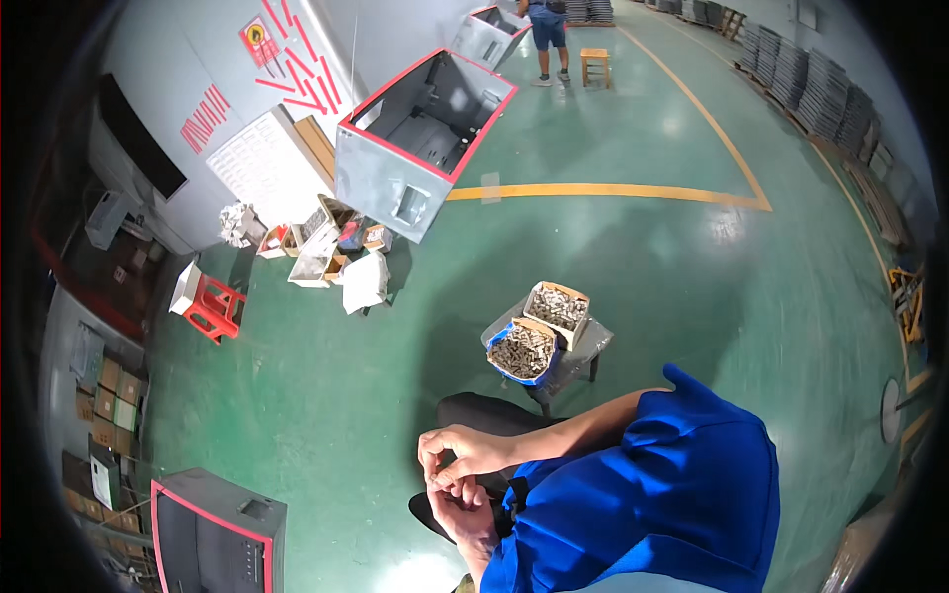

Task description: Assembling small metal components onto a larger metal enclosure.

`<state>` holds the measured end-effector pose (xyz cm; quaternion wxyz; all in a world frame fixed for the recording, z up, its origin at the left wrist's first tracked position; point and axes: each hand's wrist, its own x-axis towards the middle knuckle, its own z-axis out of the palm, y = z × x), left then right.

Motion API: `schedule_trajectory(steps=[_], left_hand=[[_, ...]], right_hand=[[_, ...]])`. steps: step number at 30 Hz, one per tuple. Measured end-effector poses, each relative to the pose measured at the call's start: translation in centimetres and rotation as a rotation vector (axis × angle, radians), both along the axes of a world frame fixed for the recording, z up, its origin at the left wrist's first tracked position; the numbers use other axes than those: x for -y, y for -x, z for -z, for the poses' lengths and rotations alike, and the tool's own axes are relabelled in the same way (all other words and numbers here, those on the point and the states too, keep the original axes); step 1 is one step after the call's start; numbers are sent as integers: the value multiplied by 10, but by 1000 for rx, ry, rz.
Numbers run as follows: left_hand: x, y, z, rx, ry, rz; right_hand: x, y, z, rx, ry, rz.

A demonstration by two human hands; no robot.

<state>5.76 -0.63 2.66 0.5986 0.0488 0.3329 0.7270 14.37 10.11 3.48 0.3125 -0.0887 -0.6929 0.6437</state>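
My right hand [469, 453] and my left hand [463, 516] meet in front of my blue clothing, fingertips against fingertips. Both sets of fingers are curled in a pinch. Whatever small thing lies between them is too small and too hidden to name. Past my right forearm stands a low stool [585, 358] bearing two open boxes of small metal pieces. The nearer box [521, 353] has a blue lining; the farther box [559, 305] is pale-edged. Neither hand touches the boxes.
A large grey metal casing [395, 178] with red edging stands at upper left, another [222, 494] at lower left. Cartons and bins [314, 259] cluster by the wall, near a red stool [213, 308]. A person [549, 40] stands far off beside a wooden stool [595, 67].
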Motion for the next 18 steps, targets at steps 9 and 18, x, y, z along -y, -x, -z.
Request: schedule_trajectory(steps=[9, 18], left_hand=[[1, -3, -22, -195, 160, 55], [-17, -8, -14, -405, 187, 196]], right_hand=[[17, -27, -21, 76, -327, 276], [6, -50, -6, 218, -288, 279]])
